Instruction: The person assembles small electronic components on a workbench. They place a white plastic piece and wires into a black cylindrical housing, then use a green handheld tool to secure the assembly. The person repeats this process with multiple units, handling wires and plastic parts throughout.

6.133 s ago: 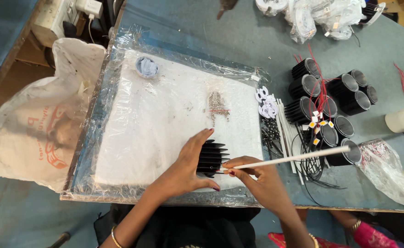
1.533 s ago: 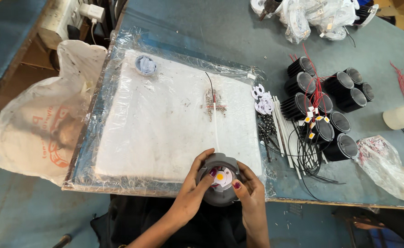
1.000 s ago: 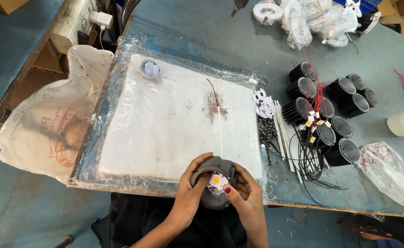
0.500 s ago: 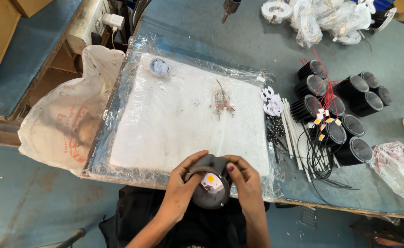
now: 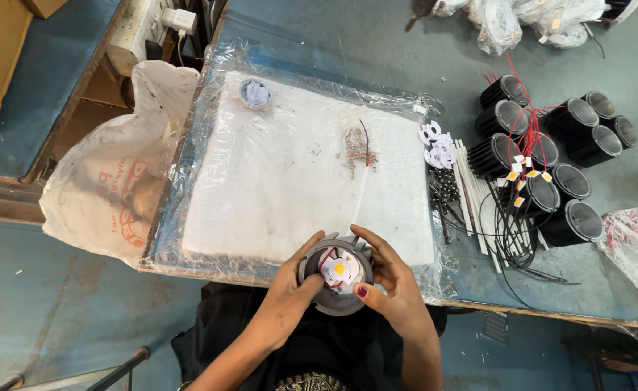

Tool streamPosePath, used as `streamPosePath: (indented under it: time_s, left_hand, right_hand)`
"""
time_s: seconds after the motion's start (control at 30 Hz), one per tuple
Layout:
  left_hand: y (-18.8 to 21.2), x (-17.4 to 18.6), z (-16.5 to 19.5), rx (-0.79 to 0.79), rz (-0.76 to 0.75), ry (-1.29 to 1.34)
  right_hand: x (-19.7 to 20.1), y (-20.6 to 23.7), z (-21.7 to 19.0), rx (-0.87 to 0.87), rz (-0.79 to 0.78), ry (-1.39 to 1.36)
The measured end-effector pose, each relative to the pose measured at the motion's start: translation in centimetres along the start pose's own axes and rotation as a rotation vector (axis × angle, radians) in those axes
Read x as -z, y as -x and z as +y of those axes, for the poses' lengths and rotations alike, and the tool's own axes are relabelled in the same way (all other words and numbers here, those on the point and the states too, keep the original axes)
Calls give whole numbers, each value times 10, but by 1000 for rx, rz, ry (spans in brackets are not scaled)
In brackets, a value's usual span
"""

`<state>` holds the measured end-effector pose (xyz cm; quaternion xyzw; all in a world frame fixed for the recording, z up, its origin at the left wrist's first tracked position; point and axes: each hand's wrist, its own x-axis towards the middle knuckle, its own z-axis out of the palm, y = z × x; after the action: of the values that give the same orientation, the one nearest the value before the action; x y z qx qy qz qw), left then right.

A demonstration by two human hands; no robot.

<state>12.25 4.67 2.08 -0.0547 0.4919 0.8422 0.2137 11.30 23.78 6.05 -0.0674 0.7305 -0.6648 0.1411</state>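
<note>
Head camera looking straight down: both hands are wrapped around a round grey lamp housing (image 5: 335,279) right at the near edge of the tabletop (image 5: 377,43), pretty much over the person's lap. Left hand (image 5: 290,279) has its fingers curled around the left side of the housing, thumb resting on the rim, so it's closed on it. Right hand (image 5: 391,279) cups the right side, fingers bent over the top edge and the thumb pressed in toward the middle. Inside the housing sits a white plate with a small yellow chip (image 5: 339,268) dead centre, plus a bit of red wire next to it.

Just beyond the hands there's a big white foam pad (image 5: 297,174) wrapped in clear plastic. On it: a little blue cap (image 5: 254,93) up in the far left corner and a small pile of screws (image 5: 355,143) toward the far right. Off the pad's right edge you get a heap of white discs (image 5: 437,145), some white sticks (image 5: 471,190) and a tangle of black wires (image 5: 507,232). Further right is a cluster of black finned housings (image 5: 551,156) with red wires sticking out. White plastic bag (image 5: 109,181) hangs off the left side of the tabletop, and clear bags of parts (image 5: 522,18) sit at the far edge.
</note>
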Motion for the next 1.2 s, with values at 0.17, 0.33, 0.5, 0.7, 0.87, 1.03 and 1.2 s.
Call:
streamPosePath:
  time_s: [0.17, 0.33, 0.5, 0.7, 0.87, 1.03, 1.2]
  left_hand:
    - [-6, 4, -5, -50, 31, 27]
    - [-12, 5, -1, -151, 107, -92]
    - [-17, 7, 9, -118, 143, 52]
    - [-25, 18, 13, -74, 131, 292]
    - [-28, 42, 7, -146, 51, 509]
    - [-17, 74, -1, -199, -8, 509]
    - [-7, 89, -2, -220, 11, 529]
  right_hand:
    - [0, -7, 4, 9, -22, 52]
    - [-5, -16, -2, -12, -17, 81]
    - [-11, -24, -9, -19, -13, 121]
    - [-11, -30, -1, 34, -79, 78]
    - [-5, -55, 27, 108, -63, -559]
    - [21, -101, 41, 57, 106, -725]
    - [51, -127, 38, 48, 237, -748]
